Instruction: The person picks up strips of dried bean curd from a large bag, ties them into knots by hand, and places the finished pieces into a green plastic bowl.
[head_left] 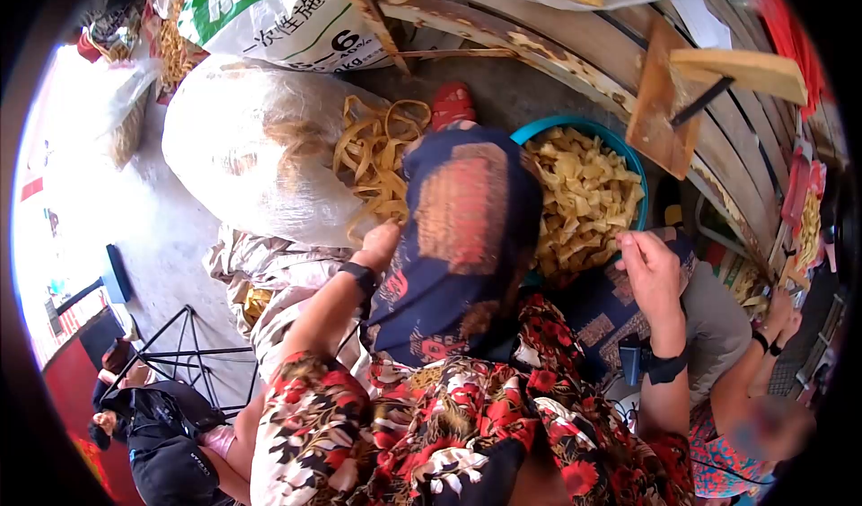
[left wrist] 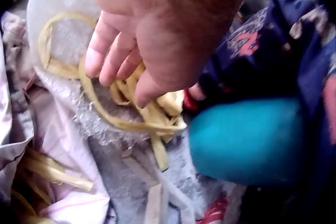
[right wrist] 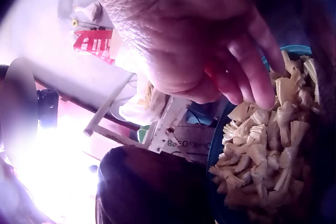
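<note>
Long yellow-tan flat strips (head_left: 382,151) lie looped at the mouth of a big clear plastic bag (head_left: 233,147). My left hand (head_left: 381,244) is just by these strips; in the left wrist view its fingers (left wrist: 109,58) hang over the loops, loosely bent, with the thumb apart. A teal tub (head_left: 641,183) between the knees is heaped with short knotted pieces (head_left: 588,201) of the same yellow-tan material. Beside the tub's near right edge, my right hand (head_left: 654,277) has its fingers loosely bent. Nothing shows in its grasp, and the right wrist view has its fingertips over the knotted pieces.
A wooden block stand (head_left: 660,102) is fixed on the slatted, rusty-framed bench (head_left: 539,44). A white printed sack (head_left: 296,21) stands beyond the plastic bag. Pale cloth (head_left: 278,264) lies at left. Other people sit at lower left and at right.
</note>
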A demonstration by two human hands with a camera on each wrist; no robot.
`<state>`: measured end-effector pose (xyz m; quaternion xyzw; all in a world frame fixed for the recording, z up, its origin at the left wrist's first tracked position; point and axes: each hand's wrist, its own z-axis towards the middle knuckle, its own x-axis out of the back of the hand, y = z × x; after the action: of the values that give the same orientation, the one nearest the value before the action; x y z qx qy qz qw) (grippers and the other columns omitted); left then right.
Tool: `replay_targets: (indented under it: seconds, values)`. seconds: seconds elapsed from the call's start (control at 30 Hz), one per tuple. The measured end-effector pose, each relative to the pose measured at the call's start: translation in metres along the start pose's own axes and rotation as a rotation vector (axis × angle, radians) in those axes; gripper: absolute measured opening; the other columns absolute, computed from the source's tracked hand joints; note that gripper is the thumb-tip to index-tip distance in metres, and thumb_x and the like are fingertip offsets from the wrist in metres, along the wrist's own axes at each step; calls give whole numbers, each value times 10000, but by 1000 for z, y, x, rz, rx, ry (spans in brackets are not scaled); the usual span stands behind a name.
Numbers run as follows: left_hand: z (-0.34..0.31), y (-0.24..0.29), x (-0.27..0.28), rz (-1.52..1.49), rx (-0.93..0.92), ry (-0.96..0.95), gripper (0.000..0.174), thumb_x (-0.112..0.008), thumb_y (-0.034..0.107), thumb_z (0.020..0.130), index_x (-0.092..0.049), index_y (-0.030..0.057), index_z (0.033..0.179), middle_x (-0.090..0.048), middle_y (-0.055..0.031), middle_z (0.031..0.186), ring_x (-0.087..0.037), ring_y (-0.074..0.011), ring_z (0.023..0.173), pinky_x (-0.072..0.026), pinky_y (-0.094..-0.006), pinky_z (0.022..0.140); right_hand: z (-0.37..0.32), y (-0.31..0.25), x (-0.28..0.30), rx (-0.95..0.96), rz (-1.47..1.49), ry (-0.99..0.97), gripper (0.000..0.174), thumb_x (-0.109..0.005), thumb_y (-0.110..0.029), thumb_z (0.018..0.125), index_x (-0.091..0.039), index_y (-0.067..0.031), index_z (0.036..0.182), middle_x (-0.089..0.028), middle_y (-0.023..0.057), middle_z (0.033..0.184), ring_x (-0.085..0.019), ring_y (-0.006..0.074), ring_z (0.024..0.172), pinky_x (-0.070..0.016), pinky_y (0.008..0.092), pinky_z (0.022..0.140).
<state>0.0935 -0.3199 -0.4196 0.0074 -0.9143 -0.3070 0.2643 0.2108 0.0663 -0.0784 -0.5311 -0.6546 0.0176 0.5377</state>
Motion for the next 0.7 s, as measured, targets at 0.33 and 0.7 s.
replay_targets:
  seconds: [0.33, 0.7]
  values:
    - [-5, 57, 22, 201, 198, -116, 280, -528, 314, 809, -693, 102, 890, -667, -155, 871, -642, -297, 864, -504, -397, 763, 0, -24, -6, -101, -54, -6, 260, -521, -194, 929, -631, 42, 934, -591, 79, 797, -602, 129, 617, -456, 235, 566]
    - [-119, 219, 299, -502, -563, 427, 227, -738, 209, 756, -648, 10, 817, -530, 16, 637, -488, -93, 575, -371, -249, 503, 32, -122, -3, 604, 11, 84, 313, -565, -119, 882, -535, 20, 1160, -560, 129, 1121, -591, 188, 961, -465, 289, 815]
